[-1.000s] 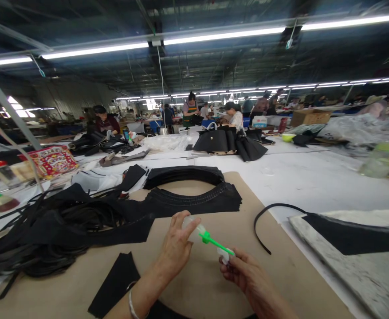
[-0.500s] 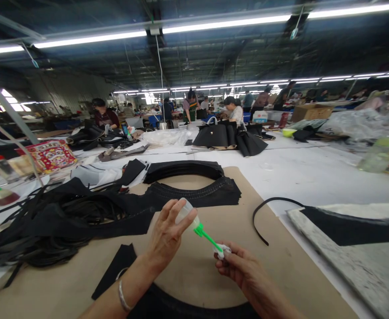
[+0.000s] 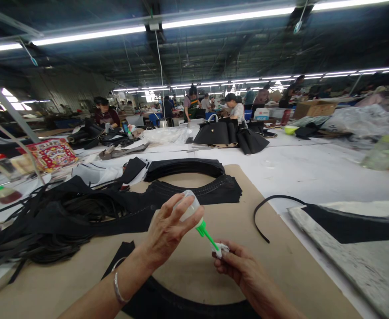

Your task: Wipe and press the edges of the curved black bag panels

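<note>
My left hand point(image 3: 172, 226) is wrapped round a clear squeeze bottle point(image 3: 190, 204) with a green nozzle, tilted down to the right. Its tip touches a small wad of white cloth point(image 3: 221, 250), pinched between the thumb and fingers of my right hand point(image 3: 239, 266). Whether liquid comes out cannot be seen. Below both hands lies a curved black piece point(image 3: 181, 301) on the brown board point(image 3: 274, 266), partly hidden by my left forearm. Just beyond them rests another curved black piece point(image 3: 210, 191) with stitching along its edge.
Many black strips point(image 3: 71, 212) are heaped at the left, near a second green-tipped bottle point(image 3: 6, 194). On the right, a pale slab point(image 3: 357, 261) carries a black piece with a trailing strip point(image 3: 257, 217). Black bag parts point(image 3: 217, 133) lie farther back, where several people work.
My left hand has turned the bottle a little steeper and shifted slightly right. The nozzle tip stays at the white cloth, and my right hand has barely moved.
</note>
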`<action>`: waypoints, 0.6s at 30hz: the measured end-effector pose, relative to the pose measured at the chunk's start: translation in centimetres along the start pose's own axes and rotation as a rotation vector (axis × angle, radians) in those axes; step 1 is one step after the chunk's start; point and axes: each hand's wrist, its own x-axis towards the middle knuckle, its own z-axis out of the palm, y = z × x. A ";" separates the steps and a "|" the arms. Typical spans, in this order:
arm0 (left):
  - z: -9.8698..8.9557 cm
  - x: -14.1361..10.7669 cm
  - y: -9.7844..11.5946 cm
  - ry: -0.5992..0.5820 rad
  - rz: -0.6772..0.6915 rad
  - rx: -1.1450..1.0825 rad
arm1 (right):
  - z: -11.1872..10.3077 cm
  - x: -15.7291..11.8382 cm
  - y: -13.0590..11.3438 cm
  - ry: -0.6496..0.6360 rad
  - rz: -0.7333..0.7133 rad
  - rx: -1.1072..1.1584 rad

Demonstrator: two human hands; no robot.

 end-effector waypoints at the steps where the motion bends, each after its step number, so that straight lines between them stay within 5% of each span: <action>1: -0.1 0.2 0.1 0.003 0.007 0.005 | 0.0 0.0 0.0 -0.001 0.000 0.001; 18: -1.2 2.3 0.7 0.041 0.164 0.001 | 0.0 0.1 0.0 -0.023 0.000 0.016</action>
